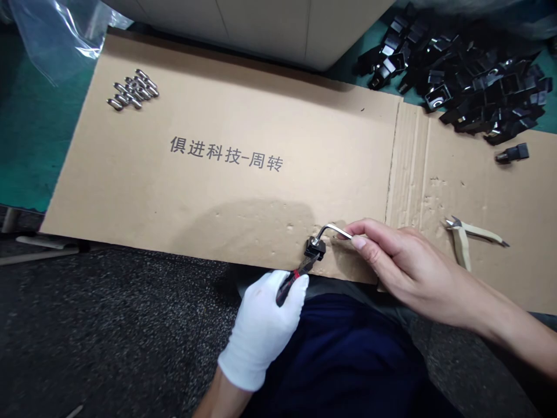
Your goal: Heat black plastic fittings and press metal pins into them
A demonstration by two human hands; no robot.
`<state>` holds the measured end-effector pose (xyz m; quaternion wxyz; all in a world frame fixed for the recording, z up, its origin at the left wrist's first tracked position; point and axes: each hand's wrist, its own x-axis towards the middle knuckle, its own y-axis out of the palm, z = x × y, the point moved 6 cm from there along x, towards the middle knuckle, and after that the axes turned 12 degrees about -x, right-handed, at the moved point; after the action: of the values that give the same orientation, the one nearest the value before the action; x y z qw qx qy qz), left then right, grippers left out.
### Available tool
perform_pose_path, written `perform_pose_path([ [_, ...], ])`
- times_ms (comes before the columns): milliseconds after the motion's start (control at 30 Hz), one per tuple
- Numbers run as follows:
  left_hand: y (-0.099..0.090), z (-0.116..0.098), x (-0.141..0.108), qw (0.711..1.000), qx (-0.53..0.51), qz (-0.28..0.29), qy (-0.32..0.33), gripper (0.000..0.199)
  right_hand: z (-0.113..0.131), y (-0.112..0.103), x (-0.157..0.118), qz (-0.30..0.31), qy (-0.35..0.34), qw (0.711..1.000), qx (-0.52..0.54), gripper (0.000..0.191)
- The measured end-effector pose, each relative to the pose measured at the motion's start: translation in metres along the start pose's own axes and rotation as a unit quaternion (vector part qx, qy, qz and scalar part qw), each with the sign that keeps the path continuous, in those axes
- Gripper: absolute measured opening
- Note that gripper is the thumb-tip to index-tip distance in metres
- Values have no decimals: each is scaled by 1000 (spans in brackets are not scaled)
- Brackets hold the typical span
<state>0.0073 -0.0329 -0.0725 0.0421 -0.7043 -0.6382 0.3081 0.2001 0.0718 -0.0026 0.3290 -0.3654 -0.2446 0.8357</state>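
Observation:
My left hand (265, 331), in a white glove, is wrapped round the dark, red-marked handles of pliers (296, 274). The pliers' jaws meet a small black block (314, 248) near the cardboard's front edge. My bare right hand (402, 261) pinches a bent silver hex key (334, 228) between thumb and fingers. The key's short end reaches down to a metal part on top of the block. Whether it sits inside that part is too small to tell.
Cardboard (217, 203) covers the table. Small metal cylinders (133, 90) lie at its back left. A heap of black parts (483, 81) is at the back right, with one loose black part (512, 154) nearby. Cream-handled cutters (463, 244) lie right of my right hand. A plastic bag (65, 35) is at the far left.

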Motion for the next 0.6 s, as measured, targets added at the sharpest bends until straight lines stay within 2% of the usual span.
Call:
perform_pose_path([
  [500,0,1,1,1000,-2,1,1,29,1,-1,-1,-8,-18,1000,-13,24],
  [600,-1,0,1,1000,-10,2,2,28,2,1,-1,-13,-26,1000,-8,21],
])
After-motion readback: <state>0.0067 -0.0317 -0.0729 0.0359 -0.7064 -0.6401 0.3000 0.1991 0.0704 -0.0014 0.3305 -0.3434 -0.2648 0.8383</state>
